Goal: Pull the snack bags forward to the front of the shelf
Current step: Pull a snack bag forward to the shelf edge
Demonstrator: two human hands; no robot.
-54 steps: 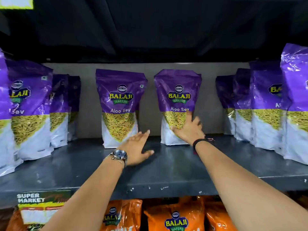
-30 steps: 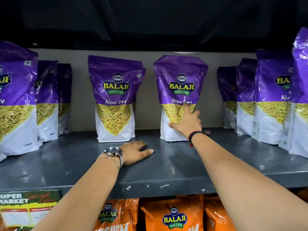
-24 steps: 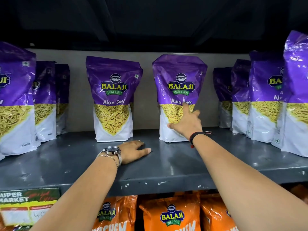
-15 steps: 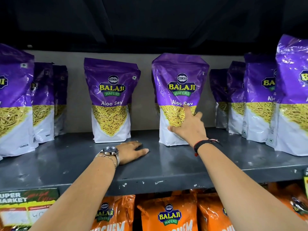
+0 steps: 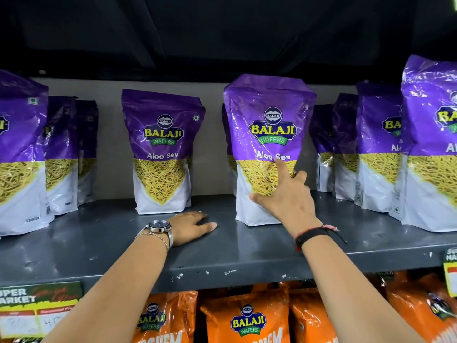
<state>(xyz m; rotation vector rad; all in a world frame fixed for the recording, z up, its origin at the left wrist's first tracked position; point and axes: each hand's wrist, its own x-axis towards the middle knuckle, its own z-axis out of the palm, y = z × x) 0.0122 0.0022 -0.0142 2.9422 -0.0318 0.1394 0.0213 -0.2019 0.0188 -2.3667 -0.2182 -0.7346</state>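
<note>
Head view: my right hand (image 5: pixel 284 199) grips the purple Aloo Sev bag (image 5: pixel 268 144) by its lower front, fingers apparently wrapping its side. My left hand (image 5: pixel 190 227) lies flat, empty, on the grey shelf (image 5: pixel 247 253).

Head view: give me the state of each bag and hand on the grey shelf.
Right-hand centre bag: upright, gripped, partway forward.
Left-hand centre bag: upright, untouched, near the back.
Right hand: holding the right-hand centre bag's lower front.
Left hand: flat on the shelf, holding nothing.
</note>
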